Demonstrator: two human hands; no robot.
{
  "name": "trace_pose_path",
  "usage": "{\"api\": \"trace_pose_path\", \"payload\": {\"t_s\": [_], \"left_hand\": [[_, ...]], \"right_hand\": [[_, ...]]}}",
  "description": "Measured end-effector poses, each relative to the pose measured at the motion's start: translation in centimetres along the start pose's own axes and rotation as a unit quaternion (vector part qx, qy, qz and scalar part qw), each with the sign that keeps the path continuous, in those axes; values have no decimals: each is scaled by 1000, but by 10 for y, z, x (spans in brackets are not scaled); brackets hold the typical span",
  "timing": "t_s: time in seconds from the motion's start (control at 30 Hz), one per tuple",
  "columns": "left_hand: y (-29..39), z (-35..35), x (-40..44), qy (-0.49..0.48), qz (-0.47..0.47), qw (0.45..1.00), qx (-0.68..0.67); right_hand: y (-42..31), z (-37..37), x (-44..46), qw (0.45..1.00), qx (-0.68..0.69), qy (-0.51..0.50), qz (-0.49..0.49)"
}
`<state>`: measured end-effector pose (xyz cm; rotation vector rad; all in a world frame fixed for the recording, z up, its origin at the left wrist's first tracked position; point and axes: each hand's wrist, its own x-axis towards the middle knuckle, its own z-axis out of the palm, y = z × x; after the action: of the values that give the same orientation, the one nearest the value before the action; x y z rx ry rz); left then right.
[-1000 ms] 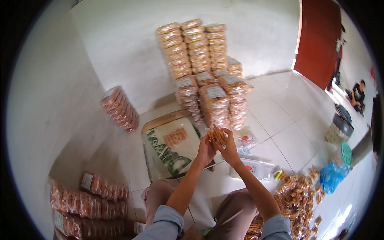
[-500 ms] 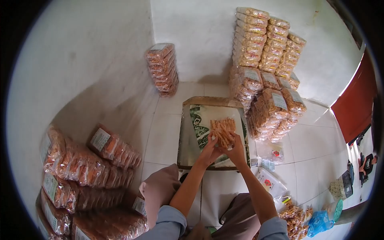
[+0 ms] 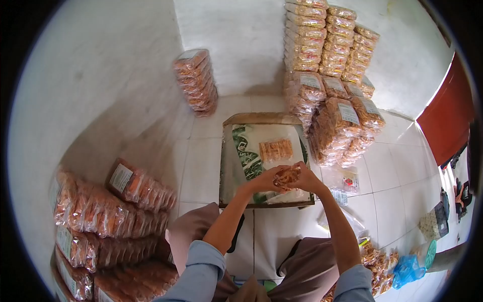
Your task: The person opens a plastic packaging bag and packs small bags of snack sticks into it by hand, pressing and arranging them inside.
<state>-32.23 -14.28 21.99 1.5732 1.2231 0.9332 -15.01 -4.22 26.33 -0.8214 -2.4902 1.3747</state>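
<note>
Two hands: both on one wrapped bundle (image 3: pixel 287 177) of orange-brown sticks in clear film, held above the near edge of the low table (image 3: pixel 228 173).
Left hand (image 3: pixel 269 180): at the bundle's left side, fingers curled in against the film; exact fingertip contact cannot be told.
Right hand (image 3: pixel 308 177): at the bundle's right side, fingers bent and close together over its edge; some fingertips are hidden.
Printed sheet (image 3: pixel 246 163): green and white, lying flat on the low table.
Flat pack (image 3: pixel 275 150): similar sticks in a row on the sheet, just beyond the hands, apart from the bundle.
Tall stacks (image 3: pixel 307 43): pale packs against the wall, behind labelled packs (image 3: pixel 347 113) right of the low table.
Wall stack (image 3: pixel 196 83): reddish packs, leaning slightly, beyond the table to the left.
Lower left packs (image 3: pixel 100 206): piled in several rows on the floor.
Right floor area: small bagged sticks (image 3: pixel 377 261) heaped near a blue bag (image 3: pixel 408 271).
</note>
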Motion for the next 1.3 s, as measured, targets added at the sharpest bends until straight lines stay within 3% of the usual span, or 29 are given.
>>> {"api": "trace_pose_path", "payload": {"t_s": [0.07, 0.1, 0.17, 0.2, 0.27, 0.3, 0.4, 0.53, 0.63, 0.7, 0.8, 1.03, 1.1, 1.13, 1.23, 1.3], "left_hand": [[-8, 6, 5, -2, -43, 997, -59], [-11, 11, 5, 0, -89, 989, -120], [-29, 24, 7, 46, -91, 975, -199], [-35, 29, 8, 93, -93, 952, -277], [-37, 35, 6, 95, -103, 925, -353], [-41, 38, 6, 97, -115, 893, -424], [-46, 43, 6, 69, -109, 877, -462], [-43, 53, 1, 129, -108, 869, -465], [-64, 55, 4, 72, -102, 857, -499], [-67, 53, 5, 9, -100, 862, -497], [-59, 49, -1, 11, -157, 844, -512], [-48, 48, 2, -3, -207, 839, -504], [-66, 51, 16, 1, -111, 870, -481], [-50, 48, 16, 43, -147, 880, -449], [-7, 46, 21, 33, -66, 866, -494], [18, 41, 19, 26, -61, 868, -493]], "right_hand": [[0, -2, 1, 993, -14, -17, 115], [2, -2, 2, 993, -15, -15, 117], [8, 5, 2, 983, 119, 80, 117], [16, 14, 2, 983, 117, 80, 120], [38, 36, 3, 976, 44, 205, 56], [44, 44, 3, 976, 44, 205, 60], [51, 67, 0, 977, 145, 136, 76], [47, 75, -5, 981, 78, 150, 100], [46, 79, -10, 980, 73, 143, 113], [43, 79, -14, 966, 236, 77, 73], [45, 85, -19, 967, 242, 75, 16], [49, 88, -23, 966, 227, 127, 1], [37, 81, -24, 942, 267, 202, -31], [24, 73, -28, 948, 217, 230, -18], [14, 52, -28, 945, 218, 232, -70], [2, 40, -33, 942, 235, 228, -68]]}}
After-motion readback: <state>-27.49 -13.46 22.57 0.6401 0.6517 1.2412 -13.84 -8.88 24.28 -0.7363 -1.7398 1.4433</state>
